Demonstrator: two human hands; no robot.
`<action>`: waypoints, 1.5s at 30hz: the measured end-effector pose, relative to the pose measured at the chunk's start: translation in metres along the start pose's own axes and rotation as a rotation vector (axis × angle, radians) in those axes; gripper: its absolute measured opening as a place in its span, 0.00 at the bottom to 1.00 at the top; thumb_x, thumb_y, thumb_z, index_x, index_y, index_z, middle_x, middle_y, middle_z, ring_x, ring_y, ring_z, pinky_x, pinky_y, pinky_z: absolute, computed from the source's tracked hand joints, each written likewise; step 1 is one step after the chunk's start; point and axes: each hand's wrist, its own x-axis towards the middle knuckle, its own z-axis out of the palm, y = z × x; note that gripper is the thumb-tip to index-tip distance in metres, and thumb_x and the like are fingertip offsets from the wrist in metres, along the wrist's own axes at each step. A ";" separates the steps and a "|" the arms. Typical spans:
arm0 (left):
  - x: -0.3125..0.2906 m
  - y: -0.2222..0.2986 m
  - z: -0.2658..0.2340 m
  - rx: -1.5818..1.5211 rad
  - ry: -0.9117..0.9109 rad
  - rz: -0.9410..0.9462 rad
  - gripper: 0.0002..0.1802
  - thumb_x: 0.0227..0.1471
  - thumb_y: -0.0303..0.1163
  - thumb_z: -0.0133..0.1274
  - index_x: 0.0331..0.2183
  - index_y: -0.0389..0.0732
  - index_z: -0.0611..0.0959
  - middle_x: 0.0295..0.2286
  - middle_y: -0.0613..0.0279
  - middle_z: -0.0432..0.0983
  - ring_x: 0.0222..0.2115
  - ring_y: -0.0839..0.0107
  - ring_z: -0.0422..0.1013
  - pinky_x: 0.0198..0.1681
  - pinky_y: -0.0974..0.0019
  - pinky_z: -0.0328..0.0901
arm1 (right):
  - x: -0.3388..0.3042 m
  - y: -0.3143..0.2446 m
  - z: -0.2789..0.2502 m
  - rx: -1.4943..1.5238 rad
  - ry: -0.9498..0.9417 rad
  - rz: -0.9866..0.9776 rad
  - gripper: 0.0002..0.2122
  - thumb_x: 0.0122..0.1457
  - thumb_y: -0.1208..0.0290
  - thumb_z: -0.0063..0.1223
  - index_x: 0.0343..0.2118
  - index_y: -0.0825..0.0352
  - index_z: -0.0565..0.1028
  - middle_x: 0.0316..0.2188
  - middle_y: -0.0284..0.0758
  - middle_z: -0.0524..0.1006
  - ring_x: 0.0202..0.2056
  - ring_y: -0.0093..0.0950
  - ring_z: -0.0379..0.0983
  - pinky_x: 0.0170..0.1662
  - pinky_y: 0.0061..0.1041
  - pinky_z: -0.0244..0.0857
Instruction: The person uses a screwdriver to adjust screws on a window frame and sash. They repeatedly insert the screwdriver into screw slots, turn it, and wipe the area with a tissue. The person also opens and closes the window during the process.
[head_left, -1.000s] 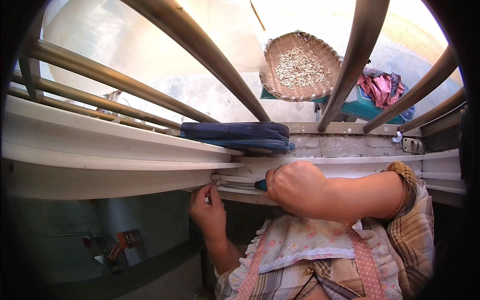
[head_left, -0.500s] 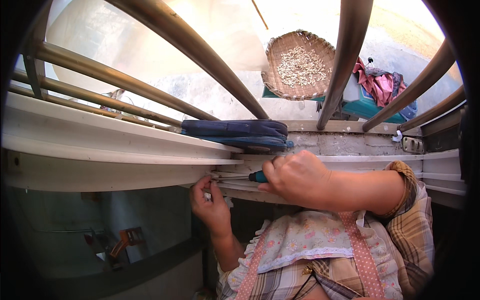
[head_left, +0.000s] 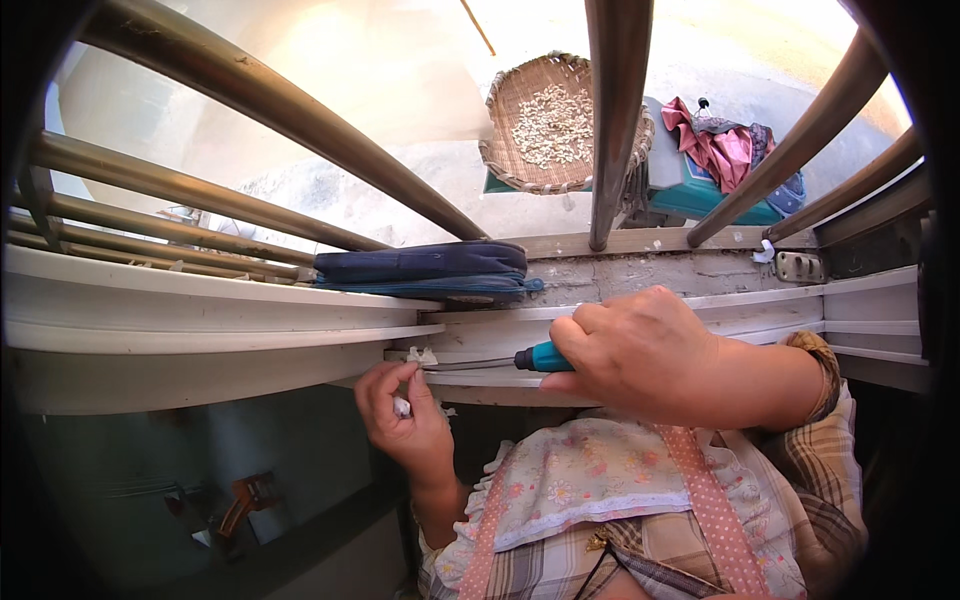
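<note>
My right hand [head_left: 640, 345] is closed round the teal and black handle of a screwdriver [head_left: 548, 357]. Its thin metal shaft points left along the white window track [head_left: 500, 342]. At the tip, a crumpled white scrap [head_left: 422, 356], like tissue, sits in the track. My left hand [head_left: 408, 425] is just beside it, thumb and forefinger pinched close to the shaft's end. A second white wad [head_left: 402, 407] shows between its curled fingers. What exactly the fingertips touch is too small to tell.
A dark blue zipped case [head_left: 420, 270] lies on the sill against the metal bars [head_left: 620, 130]. The white sliding frame [head_left: 200, 350] crosses the left side. Outside are a woven basket [head_left: 500, 120] of pale pieces and a teal box [head_left: 670, 195] with pink cloth on it.
The view has turned slightly, shifting the scene left. The screwdriver has tilted a little, and the white scrap at its tip now stands out in the track.
</note>
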 end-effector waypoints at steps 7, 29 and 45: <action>-0.001 0.045 0.037 -0.394 -0.412 0.145 0.08 0.49 0.16 0.59 0.33 0.37 0.81 0.33 0.59 0.76 0.30 0.72 0.70 0.30 0.73 0.62 | -0.088 0.016 -0.047 -0.016 -0.072 0.306 0.20 0.53 0.50 0.62 0.25 0.63 0.71 0.20 0.34 0.74 0.25 0.36 0.76 0.27 0.34 0.67; -0.052 0.154 0.145 -0.593 -0.850 0.682 0.13 0.44 0.18 0.59 0.34 0.43 0.80 0.34 0.63 0.78 0.25 0.62 0.76 0.24 0.63 0.70 | -0.241 -0.023 -0.091 -0.372 -0.006 0.778 0.18 0.45 0.54 0.66 0.26 0.62 0.72 0.21 0.34 0.72 0.25 0.35 0.73 0.28 0.33 0.66; -0.079 0.189 0.172 -0.467 -0.818 0.824 0.04 0.51 0.25 0.55 0.30 0.46 0.78 0.31 0.64 0.76 0.23 0.59 0.75 0.23 0.59 0.70 | -0.261 -0.051 -0.111 -0.671 -0.030 0.835 0.17 0.45 0.61 0.68 0.33 0.64 0.74 0.24 0.31 0.71 0.29 0.29 0.72 0.34 0.29 0.66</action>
